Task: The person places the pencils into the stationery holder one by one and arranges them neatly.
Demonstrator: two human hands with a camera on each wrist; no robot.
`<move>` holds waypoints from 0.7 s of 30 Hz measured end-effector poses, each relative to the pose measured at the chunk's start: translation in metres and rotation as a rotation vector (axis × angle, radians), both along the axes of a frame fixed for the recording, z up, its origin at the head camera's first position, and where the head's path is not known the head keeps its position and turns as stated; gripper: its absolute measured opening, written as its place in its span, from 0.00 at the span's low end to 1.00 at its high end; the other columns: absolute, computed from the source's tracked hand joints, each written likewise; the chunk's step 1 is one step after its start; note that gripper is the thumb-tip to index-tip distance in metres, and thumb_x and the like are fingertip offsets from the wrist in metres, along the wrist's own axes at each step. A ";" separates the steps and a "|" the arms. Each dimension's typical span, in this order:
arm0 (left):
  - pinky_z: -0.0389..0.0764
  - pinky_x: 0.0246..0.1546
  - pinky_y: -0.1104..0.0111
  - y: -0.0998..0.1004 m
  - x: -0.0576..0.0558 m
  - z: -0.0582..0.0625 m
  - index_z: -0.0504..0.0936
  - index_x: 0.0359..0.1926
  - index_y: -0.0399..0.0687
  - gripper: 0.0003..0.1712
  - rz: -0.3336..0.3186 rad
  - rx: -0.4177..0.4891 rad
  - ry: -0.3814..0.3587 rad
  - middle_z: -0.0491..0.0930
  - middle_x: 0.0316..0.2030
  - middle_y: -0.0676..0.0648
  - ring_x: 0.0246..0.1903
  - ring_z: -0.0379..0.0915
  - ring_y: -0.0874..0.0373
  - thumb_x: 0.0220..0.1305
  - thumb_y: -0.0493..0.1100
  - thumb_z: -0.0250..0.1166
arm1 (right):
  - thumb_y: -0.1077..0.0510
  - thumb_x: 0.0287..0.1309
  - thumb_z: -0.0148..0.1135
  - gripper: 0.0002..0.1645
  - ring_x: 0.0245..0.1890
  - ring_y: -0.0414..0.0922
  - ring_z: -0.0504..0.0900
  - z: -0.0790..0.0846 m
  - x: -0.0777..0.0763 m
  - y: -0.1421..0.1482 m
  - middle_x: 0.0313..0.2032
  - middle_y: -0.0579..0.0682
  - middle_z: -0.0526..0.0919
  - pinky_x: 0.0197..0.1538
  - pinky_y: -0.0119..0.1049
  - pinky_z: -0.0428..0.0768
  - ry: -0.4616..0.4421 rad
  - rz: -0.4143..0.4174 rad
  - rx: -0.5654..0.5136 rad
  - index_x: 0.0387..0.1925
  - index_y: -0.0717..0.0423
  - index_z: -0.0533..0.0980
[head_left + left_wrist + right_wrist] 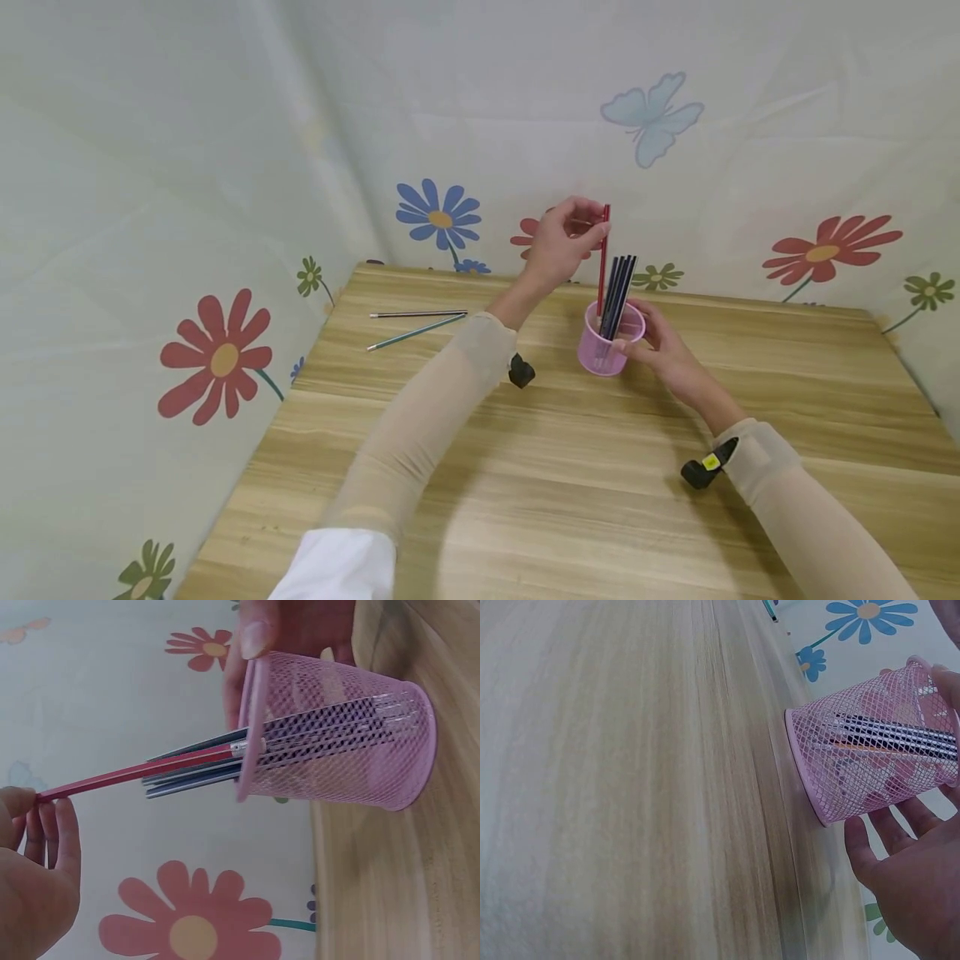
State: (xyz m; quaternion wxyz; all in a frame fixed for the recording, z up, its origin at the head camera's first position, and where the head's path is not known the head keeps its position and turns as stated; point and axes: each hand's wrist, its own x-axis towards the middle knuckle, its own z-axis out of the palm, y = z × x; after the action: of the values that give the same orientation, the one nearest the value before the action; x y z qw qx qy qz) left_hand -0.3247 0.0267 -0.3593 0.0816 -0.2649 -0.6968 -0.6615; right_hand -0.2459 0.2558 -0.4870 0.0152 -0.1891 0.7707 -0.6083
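Near its top end, my left hand [558, 242] pinches a red pencil [603, 267] between thumb and fingers. The pencil stands nearly upright, its silver-banded eraser end pointing down at the rim of a pink mesh pencil cup [600, 360]. Several dark pencils [618, 287] lean together inside that cup and stick out above it. My right hand [667, 354] holds the cup from the right, with the thumb [256, 637] at the rim in the left wrist view. In the right wrist view, fingers [889, 829] lie along the mesh side.
On the wooden table [525, 483], left of the cup, lie a dark pencil [416, 314] and a teal pencil [416, 332], their right ends close together. A flower-printed cloth [480, 100] hangs right behind the table's back edge.
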 end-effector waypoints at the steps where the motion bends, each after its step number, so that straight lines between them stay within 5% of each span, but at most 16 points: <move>1: 0.88 0.43 0.65 0.001 0.000 -0.002 0.82 0.54 0.44 0.12 0.012 -0.003 0.005 0.83 0.45 0.48 0.43 0.84 0.57 0.73 0.39 0.70 | 0.62 0.72 0.67 0.44 0.77 0.61 0.61 0.000 0.000 0.000 0.76 0.63 0.66 0.76 0.67 0.56 0.001 0.001 -0.001 0.81 0.50 0.57; 12: 0.84 0.47 0.73 0.013 -0.001 -0.029 0.83 0.52 0.41 0.11 0.049 -0.054 0.039 0.85 0.44 0.46 0.42 0.84 0.58 0.72 0.37 0.71 | 0.65 0.71 0.66 0.43 0.76 0.61 0.63 0.004 0.001 -0.002 0.74 0.64 0.68 0.76 0.65 0.57 0.003 -0.004 -0.014 0.81 0.53 0.58; 21: 0.84 0.46 0.74 0.017 0.001 -0.044 0.84 0.54 0.48 0.11 0.089 -0.123 -0.006 0.85 0.45 0.52 0.44 0.82 0.61 0.74 0.41 0.70 | 0.65 0.72 0.65 0.43 0.77 0.62 0.61 0.005 0.002 -0.002 0.75 0.63 0.66 0.77 0.67 0.55 -0.004 -0.006 -0.013 0.81 0.53 0.57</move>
State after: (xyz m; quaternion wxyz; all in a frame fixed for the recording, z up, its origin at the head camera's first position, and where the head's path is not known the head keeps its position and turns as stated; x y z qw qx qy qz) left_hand -0.3237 0.0435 -0.4034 0.0925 -0.2362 -0.7475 -0.6139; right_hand -0.2441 0.2535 -0.4822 0.0140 -0.1858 0.7674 -0.6135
